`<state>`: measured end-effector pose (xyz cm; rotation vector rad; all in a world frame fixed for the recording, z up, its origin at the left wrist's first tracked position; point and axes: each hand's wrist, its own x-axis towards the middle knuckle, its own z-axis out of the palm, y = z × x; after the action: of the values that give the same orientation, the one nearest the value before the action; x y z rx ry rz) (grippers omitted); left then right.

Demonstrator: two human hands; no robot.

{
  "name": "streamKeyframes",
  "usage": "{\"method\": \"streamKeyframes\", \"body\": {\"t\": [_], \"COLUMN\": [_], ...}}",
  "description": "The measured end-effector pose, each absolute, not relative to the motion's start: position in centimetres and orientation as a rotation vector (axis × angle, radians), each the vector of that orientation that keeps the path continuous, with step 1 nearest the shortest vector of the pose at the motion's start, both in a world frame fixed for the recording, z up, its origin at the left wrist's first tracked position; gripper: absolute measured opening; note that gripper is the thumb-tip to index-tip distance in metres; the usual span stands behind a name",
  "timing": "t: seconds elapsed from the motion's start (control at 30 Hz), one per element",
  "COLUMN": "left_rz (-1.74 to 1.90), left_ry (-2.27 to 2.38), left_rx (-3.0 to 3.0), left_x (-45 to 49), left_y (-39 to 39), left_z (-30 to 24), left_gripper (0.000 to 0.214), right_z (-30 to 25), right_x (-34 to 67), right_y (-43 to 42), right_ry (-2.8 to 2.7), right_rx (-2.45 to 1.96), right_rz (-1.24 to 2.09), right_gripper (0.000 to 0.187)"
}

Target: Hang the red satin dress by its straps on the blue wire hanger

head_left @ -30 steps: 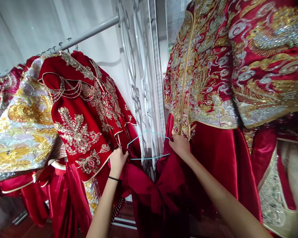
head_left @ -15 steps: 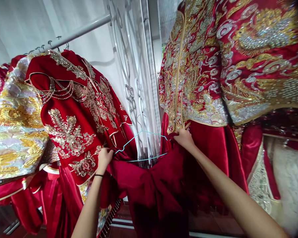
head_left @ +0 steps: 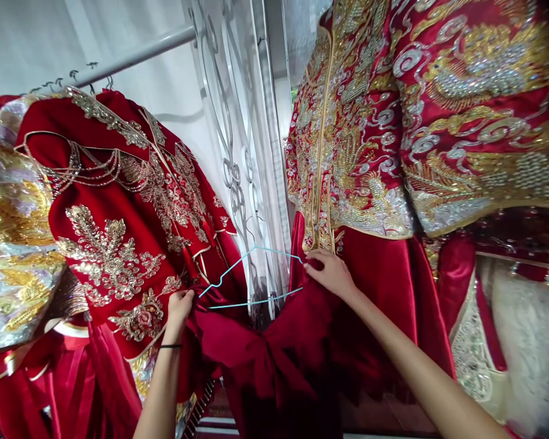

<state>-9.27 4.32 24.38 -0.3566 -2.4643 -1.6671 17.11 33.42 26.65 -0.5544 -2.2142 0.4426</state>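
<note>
My left hand (head_left: 179,308) pinches the left end of a plain red satin skirt (head_left: 274,353) at the left tip of a thin light-blue wire hanger (head_left: 251,277). My right hand (head_left: 332,272) is closed on the skirt's other end by the hanger's right tip, just under the hem of a hanging red jacket thick with gold embroidery (head_left: 348,128). The skirt sags in folds between my hands. The hanger's hook points up in front of a white curtain.
A metal clothes rail (head_left: 132,56) at upper left carries several red and gold embroidered garments (head_left: 119,207). White ornate ironwork (head_left: 231,164) and a sheer curtain stand behind the hanger. More embroidered red clothing (head_left: 485,116) hangs at the right, with a white beaded piece (head_left: 480,360) below.
The view has shifted, so everything has slid left in the picture. My left hand has dropped lower and left with the skirt; my right hand keeps its hold beside the jacket hem.
</note>
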Motion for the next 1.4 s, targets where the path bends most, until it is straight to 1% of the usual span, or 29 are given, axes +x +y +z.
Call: {"method": "streamKeyframes", "body": {"t": [0.07, 0.2, 0.4, 0.5, 0.6, 0.73, 0.8, 0.9, 1.0, 1.07, 1.17, 1.23, 1.4], "left_rz": [-1.716, -1.786, -1.881, -1.94, -2.004, -1.995, -1.976, -1.954, -1.893, -1.745, -1.466, -1.429, -1.859], "left_ry": [-2.446, -2.422, -2.39, -2.384, -2.37, -2.381, -2.373, -2.343, -2.355, -2.414, -2.539, -2.594, -2.563], "left_rx": [-0.362, -0.387, -0.392, -0.395, -0.421, -0.414, -0.398, -0.376, -0.353, -0.306, -0.213, -0.202, -0.365], "left_x": [-9.2, -8.9, -8.8, -8.9, -9.0, -9.4, -9.6, -9.6, -9.5, -9.6, -9.7, -9.2, -4.9], "left_y": [4.3, 4.2, 4.2, 4.3, 4.2, 4.1, 4.1, 4.2, 3.8, 3.1, 1.6, 0.8, 1.5], "left_z": [24.2, 24.1, 24.3, 24.3, 24.3, 24.2, 24.2, 24.3, 24.5, 24.5, 23.6, 22.0, 14.8], "left_gripper": [0.021, 0.021, 0.02, 0.019, 0.018, 0.017, 0.017, 0.018, 0.019, 0.019, 0.015, 0.013, 0.018], "right_z": [26.6, 26.2, 25.9, 26.1, 26.8, 28.0, 28.2, 27.8, 26.9, 26.2, 24.2, 22.0, 13.9], "right_x": [16.7, 15.6, 13.7, 13.0, 12.9, 13.4, 13.7, 14.0, 14.3, 14.5, 15.1, 15.8, 18.0], "right_y": [32.4, 31.2, 31.2, 31.3, 31.8, 34.1, 35.8, 38.0, 39.0, 39.1, 38.5, 37.6, 33.5], "right_ry": [-2.22, -2.223, -2.3, -2.297, -2.266, -2.171, -2.055, -1.896, -1.822, -1.771, -1.692, -1.641, -1.572], "right_rx": [-0.679, -0.814, -0.874, -0.927, -0.983, -1.013, -1.025, -1.012, -1.018, -1.028, -1.051, -1.076, -1.137], "right_rz": [0.281, 0.052, -0.073, -0.072, 0.03, 0.318, 0.545, 0.83, 0.96, 1.036, 1.139, 1.2, 1.301], "right_gripper": [0.025, 0.022, 0.024, 0.026, 0.022, 0.015, 0.019, 0.032, 0.035, 0.034, 0.03, 0.029, 0.034]}}
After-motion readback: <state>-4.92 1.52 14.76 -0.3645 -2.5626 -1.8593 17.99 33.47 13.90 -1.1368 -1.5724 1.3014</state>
